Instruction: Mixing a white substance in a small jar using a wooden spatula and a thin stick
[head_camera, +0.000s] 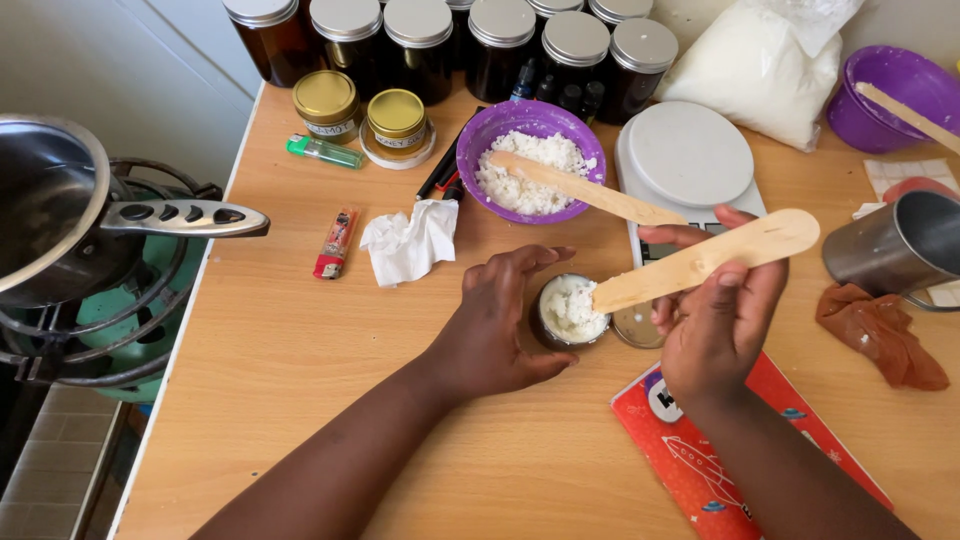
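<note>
Steadying the small round dark jar (570, 312) near the middle of the pale wooden worktop (300, 360), the left hand (500, 325) is cupped around its near-left side, thumb and fingers spread wide along the wall rather than closed over it. The jar is filled to the brim with a crumbly white flaky substance, and its flat end is met by the broad wooden spatula (705, 258), which is pinched between thumb and fingers of the right hand (715, 320) near its middle, the grip closed firmly on the stick. The jar is judged small and light, probably glass and so breakable and easily tipped; it is best held low around its wall, as is being done. The white filling looks soft, loose and apt to spill over the rim. The spatula is judged stiff, light and not slippery, well taken at mid-length. Just beyond the jar stands a purple plastic bowl (480, 135) of the same white flakes with a second wooden stick resting in it, and beside that a white round kitchen scale (690, 155). A crumpled white tissue (408, 243) lies to the left, a small round metal lid (636, 328) just right of the jar, and a row of dark lidded jars (500, 40) lines the far edge.
</note>
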